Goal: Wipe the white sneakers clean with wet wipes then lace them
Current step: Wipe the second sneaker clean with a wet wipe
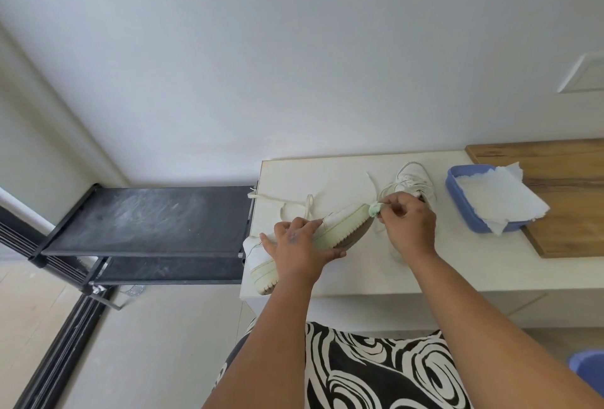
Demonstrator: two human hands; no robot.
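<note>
On the white counter (359,167) lie two white leather sneakers: one (336,225) tipped sideways under the gripping left hand (299,245), the other (412,180) half hidden behind the right hand (408,225), whose fingers (387,204) pinch one balled greenish wet wipe (374,210) at the sole edge.

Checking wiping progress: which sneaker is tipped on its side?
The near sneaker, gripped by the left hand, sole edge showing; the far sneaker sits upright.
</note>
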